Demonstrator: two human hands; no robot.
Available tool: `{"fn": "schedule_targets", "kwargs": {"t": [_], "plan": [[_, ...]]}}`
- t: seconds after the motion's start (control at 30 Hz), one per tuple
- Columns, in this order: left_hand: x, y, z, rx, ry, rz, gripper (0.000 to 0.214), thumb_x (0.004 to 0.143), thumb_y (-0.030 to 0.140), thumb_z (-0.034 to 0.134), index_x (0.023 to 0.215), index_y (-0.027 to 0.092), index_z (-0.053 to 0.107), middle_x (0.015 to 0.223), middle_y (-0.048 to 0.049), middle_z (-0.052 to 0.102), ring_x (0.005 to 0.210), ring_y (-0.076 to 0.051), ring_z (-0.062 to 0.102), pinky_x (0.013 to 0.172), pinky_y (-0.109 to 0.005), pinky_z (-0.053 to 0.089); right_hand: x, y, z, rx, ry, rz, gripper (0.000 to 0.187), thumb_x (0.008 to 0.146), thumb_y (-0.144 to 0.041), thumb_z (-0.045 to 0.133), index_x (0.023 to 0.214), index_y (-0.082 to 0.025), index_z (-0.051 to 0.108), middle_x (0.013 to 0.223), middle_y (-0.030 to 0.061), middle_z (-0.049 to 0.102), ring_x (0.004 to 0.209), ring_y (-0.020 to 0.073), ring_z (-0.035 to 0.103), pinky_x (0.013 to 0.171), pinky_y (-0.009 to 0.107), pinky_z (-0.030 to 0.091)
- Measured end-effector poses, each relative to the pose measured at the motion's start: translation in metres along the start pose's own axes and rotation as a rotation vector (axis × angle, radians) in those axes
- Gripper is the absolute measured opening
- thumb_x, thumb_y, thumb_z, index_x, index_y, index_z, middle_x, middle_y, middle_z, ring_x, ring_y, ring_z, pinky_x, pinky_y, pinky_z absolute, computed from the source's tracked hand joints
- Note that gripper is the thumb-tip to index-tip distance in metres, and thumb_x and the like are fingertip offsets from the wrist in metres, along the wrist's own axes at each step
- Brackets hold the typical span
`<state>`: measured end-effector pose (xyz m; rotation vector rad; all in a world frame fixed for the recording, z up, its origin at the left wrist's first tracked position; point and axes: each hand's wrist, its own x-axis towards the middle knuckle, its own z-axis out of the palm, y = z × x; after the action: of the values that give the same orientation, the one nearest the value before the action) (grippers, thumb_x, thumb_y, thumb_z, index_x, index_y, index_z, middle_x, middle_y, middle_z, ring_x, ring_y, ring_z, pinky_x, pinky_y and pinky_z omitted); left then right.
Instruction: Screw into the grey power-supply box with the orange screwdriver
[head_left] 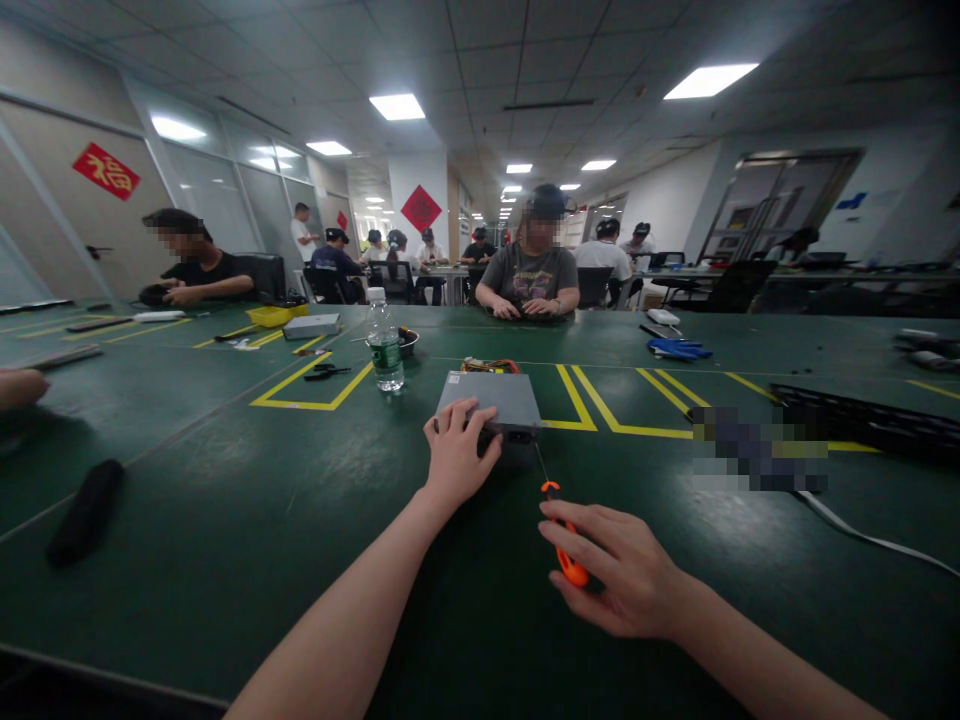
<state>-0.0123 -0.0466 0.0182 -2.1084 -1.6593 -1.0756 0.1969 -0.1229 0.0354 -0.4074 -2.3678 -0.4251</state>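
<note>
A grey metal box [491,399] with coloured wires at its far side lies on the green table [225,520] in front of me. My left hand [456,455] rests on the box's near left corner, fingers curled over its edge. My right hand [615,568] is closed around an orange-handled screwdriver [564,545]. Its thin shaft points up toward the box's near right corner.
A water bottle [385,346] stands left of the box, with black scissors [325,371] beyond it. A black oblong object [86,511] lies at the left. A black tray [862,418] and white cable [870,535] are at the right. Other people sit at work across the table.
</note>
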Motion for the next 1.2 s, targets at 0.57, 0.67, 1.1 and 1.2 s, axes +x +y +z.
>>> {"fn": "schedule_targets", "kwargs": {"t": [0.57,0.67,1.1,1.2], "plan": [[0.0002,0.0008,-0.0005,0.001,0.002,0.002,0.033,0.081,0.034,0.055,0.114,0.03,0.053,0.127,-0.005,0.047,0.118,-0.026,0.037,0.092,-0.044,0.032,-0.0002,-0.0025,0.0007,0.024,-0.039,0.043,0.025,0.088,-0.032,0.045,0.098,-0.012,0.053,0.097,0.0163,0.066,0.075,0.0193,0.065,0.062,0.03,0.052],[0.0004,0.0011,-0.0011,0.001,-0.005,-0.001,0.034,0.081,0.034,0.055,0.115,0.03,0.053,0.127,-0.0053,0.047,0.118,-0.026,0.037,0.093,-0.044,0.031,-0.0025,-0.0027,0.0027,0.025,-0.078,0.078,0.029,0.089,-0.04,0.045,0.094,-0.013,0.053,0.1,0.0165,0.065,0.074,0.0193,0.065,0.061,0.03,0.052],[0.0004,0.0,0.0006,-0.002,0.003,0.001,0.034,0.081,0.035,0.055,0.115,0.03,0.052,0.127,-0.0047,0.047,0.118,-0.026,0.037,0.092,-0.043,0.032,-0.0041,-0.0039,0.0045,0.082,-0.153,0.091,0.037,0.092,-0.042,0.043,0.112,-0.012,0.052,0.109,0.0177,0.062,0.095,0.0235,0.063,0.072,0.034,0.053],[0.0005,0.0005,0.0006,-0.001,0.009,-0.001,0.034,0.08,0.034,0.056,0.114,0.03,0.053,0.126,-0.0044,0.047,0.118,-0.026,0.037,0.092,-0.043,0.032,-0.0061,-0.0031,0.0056,0.109,-0.148,0.145,0.041,0.087,-0.049,0.049,0.108,-0.013,0.051,0.109,0.0177,0.061,0.096,0.0235,0.063,0.072,0.033,0.054]]}}
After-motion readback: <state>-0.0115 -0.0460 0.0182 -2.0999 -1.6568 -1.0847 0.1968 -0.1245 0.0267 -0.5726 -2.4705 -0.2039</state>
